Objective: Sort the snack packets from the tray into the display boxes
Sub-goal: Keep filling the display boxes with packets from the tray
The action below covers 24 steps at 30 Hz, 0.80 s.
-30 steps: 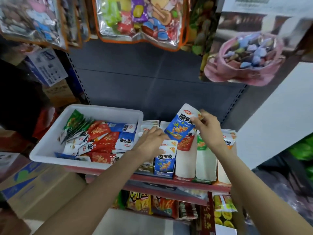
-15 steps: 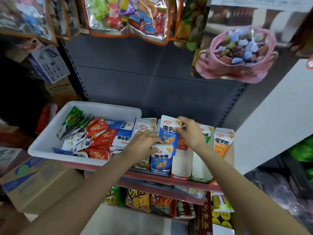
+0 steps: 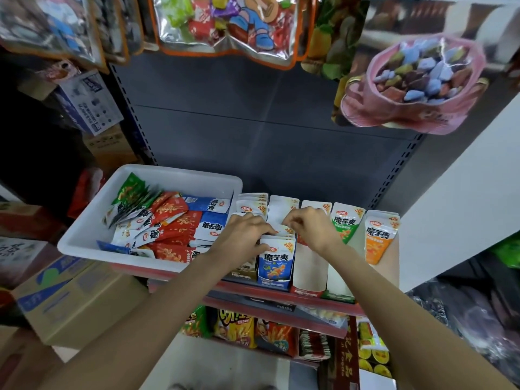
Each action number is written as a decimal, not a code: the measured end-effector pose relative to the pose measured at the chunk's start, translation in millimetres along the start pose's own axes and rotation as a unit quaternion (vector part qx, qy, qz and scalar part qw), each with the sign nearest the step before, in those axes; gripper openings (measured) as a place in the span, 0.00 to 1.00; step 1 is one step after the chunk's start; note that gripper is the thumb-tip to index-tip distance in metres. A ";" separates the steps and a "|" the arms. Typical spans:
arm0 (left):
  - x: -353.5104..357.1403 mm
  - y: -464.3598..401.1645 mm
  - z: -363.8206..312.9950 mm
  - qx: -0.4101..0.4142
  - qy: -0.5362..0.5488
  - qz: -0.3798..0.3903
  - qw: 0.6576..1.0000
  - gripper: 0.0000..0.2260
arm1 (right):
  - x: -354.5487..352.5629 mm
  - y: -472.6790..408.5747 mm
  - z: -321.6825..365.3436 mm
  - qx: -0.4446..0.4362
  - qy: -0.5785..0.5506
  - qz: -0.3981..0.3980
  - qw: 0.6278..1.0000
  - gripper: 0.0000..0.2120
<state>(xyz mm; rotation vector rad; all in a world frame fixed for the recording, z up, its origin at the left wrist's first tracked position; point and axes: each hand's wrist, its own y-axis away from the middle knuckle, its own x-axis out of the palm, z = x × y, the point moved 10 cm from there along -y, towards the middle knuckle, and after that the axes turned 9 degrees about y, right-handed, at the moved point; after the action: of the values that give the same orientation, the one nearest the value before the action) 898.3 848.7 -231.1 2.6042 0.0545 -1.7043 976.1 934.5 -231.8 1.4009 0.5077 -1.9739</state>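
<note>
A white tray on the shelf's left holds several red, blue and green snack packets. To its right stands a row of display boxes. Upright blue packets fill the blue box. My left hand curls its fingers over the tops of the front blue packets. My right hand pinches the top edge of a blue packet sunk into the box just behind them; most of that packet is hidden. Further right, a green packet and an orange packet stand in their own boxes.
Big candy bags and a pink pouch hang overhead. A lower shelf holds chip bags. Cardboard boxes sit at lower left. A white wall panel stands to the right.
My right hand brought the blue packet down from above the boxes and pushed it into the blue box. My left hand stayed on the front packets.
</note>
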 end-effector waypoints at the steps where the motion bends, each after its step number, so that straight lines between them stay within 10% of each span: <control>1: -1.1 0.8 0.5 -0.001 0.000 -0.004 1.000 0.18 | 2.5 0.3 1.2 -0.004 0.017 0.009 1.000 0.11; 13: -25.7 27.3 31.1 0.029 0.101 -0.110 0.988 0.13 | -25.1 -8.7 58.3 -0.042 -0.083 -0.106 0.990 0.10; 20: -59.7 89.6 155.7 -0.158 0.070 -0.173 0.970 0.12 | 38.3 -41.9 172.2 -0.114 -0.088 -0.017 0.989 0.12; 24: -51.2 117.2 237.1 -0.250 -0.029 -0.043 0.967 0.15 | 112.3 -65.4 215.0 -0.122 -0.027 0.108 0.986 0.21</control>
<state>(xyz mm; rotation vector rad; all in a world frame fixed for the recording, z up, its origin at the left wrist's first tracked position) 666.1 720.7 -278.5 2.2047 0.5288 -1.5373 760.3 810.3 -264.8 1.1948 0.5296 -1.7095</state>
